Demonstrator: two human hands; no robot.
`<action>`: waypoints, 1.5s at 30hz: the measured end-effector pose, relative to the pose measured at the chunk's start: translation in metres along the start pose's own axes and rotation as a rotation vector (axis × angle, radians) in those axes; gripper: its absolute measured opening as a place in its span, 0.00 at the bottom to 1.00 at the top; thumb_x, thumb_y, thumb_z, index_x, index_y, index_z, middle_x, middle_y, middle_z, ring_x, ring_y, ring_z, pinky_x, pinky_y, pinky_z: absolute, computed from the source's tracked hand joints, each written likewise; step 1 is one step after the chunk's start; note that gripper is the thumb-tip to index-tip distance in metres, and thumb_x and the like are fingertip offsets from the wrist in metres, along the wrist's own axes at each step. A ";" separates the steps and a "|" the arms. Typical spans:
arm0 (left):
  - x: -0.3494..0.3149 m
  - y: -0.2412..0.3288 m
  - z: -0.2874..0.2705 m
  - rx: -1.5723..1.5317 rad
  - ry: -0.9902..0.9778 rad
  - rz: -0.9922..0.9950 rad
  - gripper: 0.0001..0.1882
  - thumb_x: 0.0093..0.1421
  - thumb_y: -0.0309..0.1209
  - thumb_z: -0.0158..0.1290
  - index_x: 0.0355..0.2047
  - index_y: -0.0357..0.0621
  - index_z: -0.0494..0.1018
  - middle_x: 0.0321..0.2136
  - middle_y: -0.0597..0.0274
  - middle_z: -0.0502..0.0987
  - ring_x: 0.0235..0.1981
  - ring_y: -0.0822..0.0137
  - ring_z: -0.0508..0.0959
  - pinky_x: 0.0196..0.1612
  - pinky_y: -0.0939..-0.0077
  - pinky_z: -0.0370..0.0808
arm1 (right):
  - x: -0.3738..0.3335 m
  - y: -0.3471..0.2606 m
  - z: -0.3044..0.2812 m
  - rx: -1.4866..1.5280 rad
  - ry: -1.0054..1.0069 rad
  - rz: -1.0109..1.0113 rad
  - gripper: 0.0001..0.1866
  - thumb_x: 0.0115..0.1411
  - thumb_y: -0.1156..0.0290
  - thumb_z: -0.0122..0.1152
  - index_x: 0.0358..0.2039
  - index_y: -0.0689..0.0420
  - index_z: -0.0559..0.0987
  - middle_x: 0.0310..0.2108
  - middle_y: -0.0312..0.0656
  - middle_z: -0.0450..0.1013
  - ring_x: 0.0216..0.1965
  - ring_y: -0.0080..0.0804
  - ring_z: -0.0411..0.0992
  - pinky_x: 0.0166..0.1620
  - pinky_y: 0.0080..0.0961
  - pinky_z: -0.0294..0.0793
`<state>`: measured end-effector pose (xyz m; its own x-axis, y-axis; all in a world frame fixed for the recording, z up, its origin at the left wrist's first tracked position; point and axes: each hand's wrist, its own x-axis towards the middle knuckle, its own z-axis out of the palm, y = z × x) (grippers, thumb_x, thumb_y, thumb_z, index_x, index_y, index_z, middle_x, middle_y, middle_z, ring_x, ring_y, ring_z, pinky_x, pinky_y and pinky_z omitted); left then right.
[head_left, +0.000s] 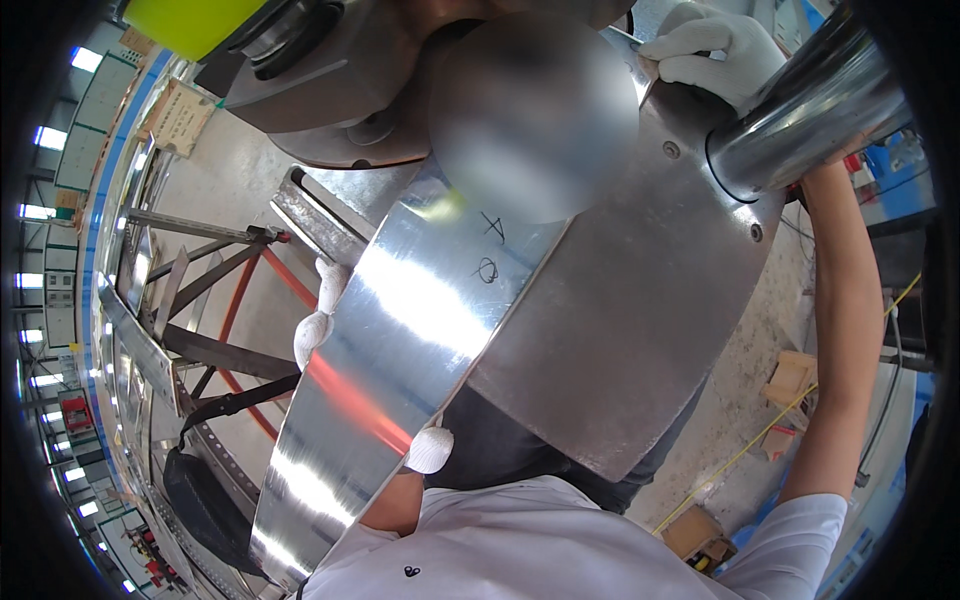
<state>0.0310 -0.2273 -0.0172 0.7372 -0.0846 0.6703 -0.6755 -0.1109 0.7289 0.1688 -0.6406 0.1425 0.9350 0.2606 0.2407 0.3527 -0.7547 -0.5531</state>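
Observation:
A long, shiny sheet metal strip [425, 265] with hand-drawn marks lies slantwise, from beside my body up to the machine. My left hand [315, 335], in a white knit glove, grips it from below: fingers curl over its left edge and the thumb shows at its right edge. The palm is hidden under the strip. At the far end my right hand [725, 55], also gloved, pinches the strip's right edge close to a thick steel column [810, 110]. A blurred patch hides the strip's upper part.
A dark machine head [340, 90] hangs over the strip's far end. Under the strip is a broad, flat steel plate [620, 300] with bolts. To the left stand a metal frame [220, 340] and a black bag [205, 505]. Cardboard boxes [790, 380] lie on the floor at right.

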 end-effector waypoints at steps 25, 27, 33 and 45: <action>0.022 0.012 -0.008 -1.044 0.199 -0.617 0.43 0.73 0.44 0.56 0.80 0.41 0.53 0.76 0.46 0.64 0.75 0.52 0.68 0.76 0.56 0.70 | -0.002 -0.020 -0.002 -0.062 0.002 0.043 0.07 0.60 0.73 0.76 0.39 0.58 0.94 0.35 0.42 0.86 0.38 0.31 0.82 0.46 0.28 0.80; 0.032 0.021 -0.007 -1.311 0.146 -0.654 0.40 0.73 0.39 0.56 0.79 0.41 0.55 0.76 0.47 0.65 0.74 0.53 0.69 0.76 0.57 0.70 | -0.004 -0.020 -0.003 -0.065 0.005 0.026 0.07 0.60 0.73 0.76 0.39 0.58 0.94 0.35 0.42 0.86 0.38 0.31 0.82 0.46 0.28 0.80; -0.012 -0.005 -0.012 -0.421 0.079 -0.333 0.62 0.63 0.68 0.63 0.82 0.44 0.47 0.77 0.47 0.63 0.77 0.52 0.67 0.81 0.55 0.63 | -0.005 -0.015 -0.007 -0.046 -0.014 -0.081 0.07 0.61 0.73 0.76 0.39 0.58 0.94 0.35 0.42 0.86 0.39 0.32 0.82 0.47 0.29 0.80; 0.004 0.003 -0.004 -0.082 -0.107 -0.043 0.73 0.50 0.77 0.69 0.82 0.49 0.46 0.79 0.51 0.60 0.78 0.49 0.66 0.85 0.48 0.52 | -0.007 -0.015 -0.005 -0.058 0.008 0.111 0.08 0.61 0.71 0.77 0.41 0.55 0.94 0.38 0.42 0.88 0.41 0.30 0.83 0.49 0.28 0.82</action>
<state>0.0323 -0.2238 -0.0117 0.7599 -0.1868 0.6226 -0.6386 -0.0358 0.7687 0.1569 -0.6335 0.1533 0.9679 0.1687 0.1864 0.2436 -0.8125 -0.5296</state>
